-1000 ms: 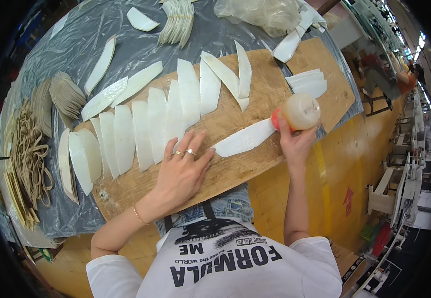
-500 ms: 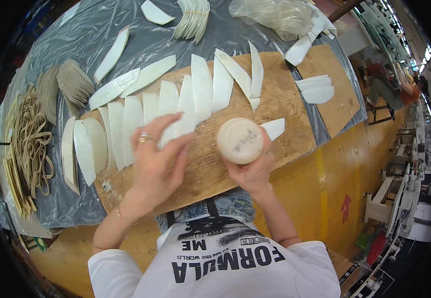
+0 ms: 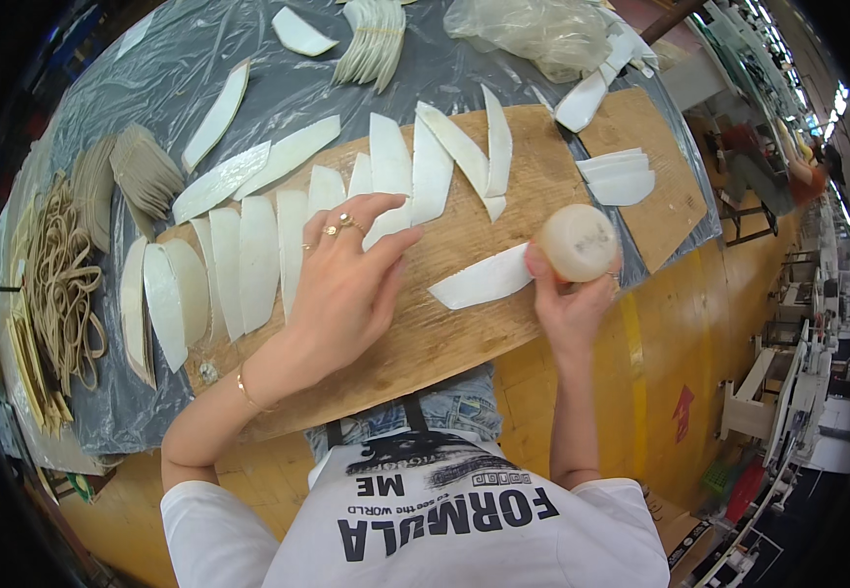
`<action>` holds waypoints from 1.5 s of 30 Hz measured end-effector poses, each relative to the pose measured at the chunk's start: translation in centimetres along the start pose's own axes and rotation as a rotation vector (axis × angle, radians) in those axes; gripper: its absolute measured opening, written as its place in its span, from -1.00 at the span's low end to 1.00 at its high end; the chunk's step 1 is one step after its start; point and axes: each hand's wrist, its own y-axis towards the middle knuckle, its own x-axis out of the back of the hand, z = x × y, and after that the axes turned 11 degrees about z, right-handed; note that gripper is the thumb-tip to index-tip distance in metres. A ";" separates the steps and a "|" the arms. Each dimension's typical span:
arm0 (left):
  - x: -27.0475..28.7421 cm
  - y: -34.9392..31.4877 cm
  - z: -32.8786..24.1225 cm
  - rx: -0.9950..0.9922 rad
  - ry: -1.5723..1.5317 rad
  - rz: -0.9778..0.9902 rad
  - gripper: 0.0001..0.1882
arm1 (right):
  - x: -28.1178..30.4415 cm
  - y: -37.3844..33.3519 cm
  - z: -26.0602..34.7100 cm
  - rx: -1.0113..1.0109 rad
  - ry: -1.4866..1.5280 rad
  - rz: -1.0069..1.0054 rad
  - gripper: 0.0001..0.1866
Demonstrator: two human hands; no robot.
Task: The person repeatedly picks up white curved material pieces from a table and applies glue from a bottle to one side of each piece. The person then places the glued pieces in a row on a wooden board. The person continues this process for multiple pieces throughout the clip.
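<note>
Above brown wooden board (image 3: 415, 343), left hand (image 3: 346, 272): loosely spread, empty.
Right hand (image 3: 574, 309): closed round cloudy plastic bottle (image 3: 580, 240).
Flat white strip (image 3: 484, 281): we should steady it.

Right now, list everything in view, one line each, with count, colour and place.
bottle: one, cloudy cream, right hand
lone white piece: one, between the hands
other white pieces: many, some hidden, across board and sheet
fanned pieces: one set, white, on the small board
wooden board: one, brown, centre
small board: one, brown, right
plastic sheet: one, grey, under the boards
clear bag: one, yellowish, far side
bundles: several, beige, left and far side
straps: tangled, uncountable, tan, far left
floor arrow: one, red, lower right
left hand: one, gold rings, above the board
right hand: one, bottle in its grip
</note>
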 end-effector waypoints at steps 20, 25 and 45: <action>-5.9 -5.1 -4.9 -0.101 0.104 0.318 -0.49 | 4.3 2.9 -3.9 0.082 -0.305 -0.100 -0.20; -4.3 -3.8 -4.4 -0.044 0.032 0.410 -0.44 | 7.5 2.3 -4.9 0.014 0.001 -0.387 -0.39; -3.9 -2.4 -4.0 0.122 0.112 0.379 -0.53 | -1.2 1.5 1.1 0.370 0.197 0.254 -0.28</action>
